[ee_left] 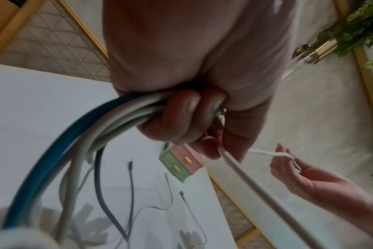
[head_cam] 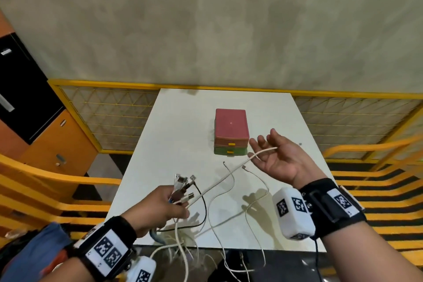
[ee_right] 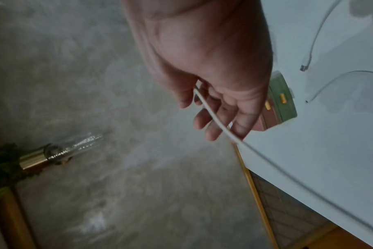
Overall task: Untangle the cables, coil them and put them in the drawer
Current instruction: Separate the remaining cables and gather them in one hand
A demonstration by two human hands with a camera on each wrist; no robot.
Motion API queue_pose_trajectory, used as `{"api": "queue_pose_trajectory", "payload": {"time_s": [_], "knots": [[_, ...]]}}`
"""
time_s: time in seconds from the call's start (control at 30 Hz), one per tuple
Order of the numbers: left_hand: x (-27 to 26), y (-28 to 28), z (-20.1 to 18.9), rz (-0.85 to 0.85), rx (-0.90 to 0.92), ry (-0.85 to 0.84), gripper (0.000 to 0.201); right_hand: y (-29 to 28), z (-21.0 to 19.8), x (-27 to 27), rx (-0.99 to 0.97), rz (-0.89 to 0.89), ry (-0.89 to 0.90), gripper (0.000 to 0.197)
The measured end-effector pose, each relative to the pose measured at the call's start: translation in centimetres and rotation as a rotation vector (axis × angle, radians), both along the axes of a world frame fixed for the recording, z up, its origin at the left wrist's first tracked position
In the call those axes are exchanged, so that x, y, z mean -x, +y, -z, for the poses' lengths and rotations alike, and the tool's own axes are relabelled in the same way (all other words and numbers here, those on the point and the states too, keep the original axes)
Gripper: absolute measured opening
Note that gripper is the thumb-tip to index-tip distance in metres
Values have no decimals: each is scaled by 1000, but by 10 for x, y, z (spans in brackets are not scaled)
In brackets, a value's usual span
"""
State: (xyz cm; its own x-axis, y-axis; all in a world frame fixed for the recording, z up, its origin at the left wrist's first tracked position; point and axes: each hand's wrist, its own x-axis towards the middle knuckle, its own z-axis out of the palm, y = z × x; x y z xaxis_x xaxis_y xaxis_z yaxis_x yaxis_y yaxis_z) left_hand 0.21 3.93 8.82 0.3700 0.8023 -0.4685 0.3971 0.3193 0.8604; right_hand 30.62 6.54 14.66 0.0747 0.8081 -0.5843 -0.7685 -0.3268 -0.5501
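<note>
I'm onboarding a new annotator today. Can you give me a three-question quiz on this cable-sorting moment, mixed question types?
1. True or false: the left hand grips a bundle of cables.
2. Which best describes the right hand? A) a fist around a plug B) palm up, fingers relaxed, a white cable lying across them C) pulling a drawer handle
3. Fill in: both drawers of the drawer box are ____.

Key: 1 true; 2 B; 3 closed
</note>
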Motion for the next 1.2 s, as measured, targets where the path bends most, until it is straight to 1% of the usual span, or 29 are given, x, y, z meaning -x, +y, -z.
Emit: {"api": "queue_pose_trajectory", "payload": {"time_s": [0.1, 0.2, 0.27, 0.3, 0.37, 0.47, 0.5, 0.57, 0.6, 0.63, 0.67, 0.7, 0.73, 0.77, 0.83, 0.87, 0.9, 0.93, 0.97, 1.03, 1.1, 1.2], "knots": [[6, -3, 3, 21, 58, 28, 26, 1, 3, -9, 3, 84, 26, 31], [5, -2, -1, 89, 38, 31, 27, 1, 3, -5, -11, 132, -10, 30], [1, 1, -7, 82, 10, -23, 25, -3, 0, 3, -25, 84, -136, 29], [-2, 4, -11, 51, -2, -63, 24, -7, -1, 9, -32, 21, -227, 28], [-8, 12, -16, -42, -20, -147, 27, -16, 1, 25, -59, -134, -391, 27], [-21, 25, -26, -159, -67, -250, 30, -36, 16, 60, -97, -338, -517, 26], [-26, 28, -30, -180, -91, -265, 27, -43, 23, 70, -117, -406, -556, 28], [-35, 35, -39, -210, -143, -277, 16, -54, 37, 85, -193, -626, -711, 24], [-39, 38, -42, -218, -160, -286, 11, -60, 41, 89, -229, -783, -847, 17], [-42, 40, -45, -220, -169, -299, 6, -64, 42, 92, -246, -958, -998, 6], [-45, 42, -48, -220, -174, -312, 5, -66, 43, 93, -255, -1128, -1160, 9], [-47, 44, -50, -217, -178, -319, 9, -67, 43, 91, -264, -1257, -1291, 21], [-49, 45, -51, -213, -183, -321, 12, -66, 41, 88, -267, -1352, -1337, 30], [-51, 45, -53, -205, -191, -321, 15, -65, 39, 85, -272, -1434, -1330, 37], [-54, 46, -55, -184, -204, -321, 17, -59, 35, 78, -258, -1612, -1243, 52], [-56, 46, -55, -176, -206, -320, 17, -55, 37, 74, -234, -1687, -1172, 60], [-57, 46, -56, -171, -206, -319, 17, -51, 37, 71, -214, -1721, -1099, 66], [-58, 46, -55, -169, -204, -318, 16, -47, 40, 68, -196, -1703, -1038, 67], [-59, 46, -55, -169, -202, -318, 16, -41, 43, 65, -186, -1630, -996, 64], [-62, 47, -53, -171, -196, -318, 17, -30, 49, 57, -156, -1395, -971, 49], [-64, 47, -49, -171, -185, -333, 20, -16, 61, 45, -72, -1132, -1022, 35], [-68, 47, -46, -153, -167, -341, 26, 8, 95, 16, 49, -855, -1194, 26]]}}
